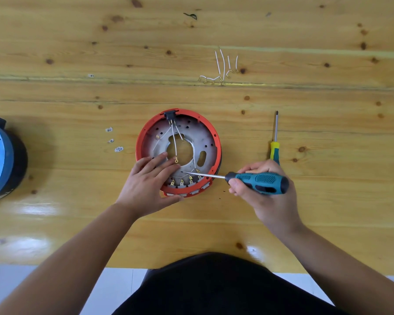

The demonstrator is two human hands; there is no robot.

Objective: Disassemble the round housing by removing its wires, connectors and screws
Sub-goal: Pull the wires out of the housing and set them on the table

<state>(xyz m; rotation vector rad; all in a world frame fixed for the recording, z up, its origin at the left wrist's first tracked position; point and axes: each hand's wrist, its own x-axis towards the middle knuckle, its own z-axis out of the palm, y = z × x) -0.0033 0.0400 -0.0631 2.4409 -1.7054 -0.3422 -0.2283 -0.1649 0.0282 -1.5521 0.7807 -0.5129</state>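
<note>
Nearest the lens: dark clothing (216,285) at bottom centre, both bare forearms running up from the lower corners. Table edge (55,266) crosses the lower frame, pale floor below it.

Table (214,30): glossy varnished pine, knotted, boards running left to right. Broad bare wood across the upper frame and along the near strip between the forearms.

Round housing (178,152) sits at frame centre: red plastic ring around a grey metal plate with a large central cut-out, small holes, an oblong slot. Black connector (169,115) at its top rim; thin white wires (174,142) run down from it to gold ring terminals. Row of gold terminals (182,183) along the lower inner rim.

Left hand (149,183): palm down, fingers straight and spread, pressing on the housing's lower left, thumb outside the red rim.

Right hand (267,192): just right of the housing, fingers curled round the teal-and-black ribbed handle of a screwdriver (257,180). Shaft near level, pointing left over the rim; tip at the plate near the lower terminals.

Second screwdriver (275,142), yellow and green handle, lies upright in frame, partly behind the right hand.

Loose white wires (221,69) with gold ends, upper centre-right. Small white tags (114,139) left of the housing. Blue round unit (0,160) cut by the left edge.
</note>
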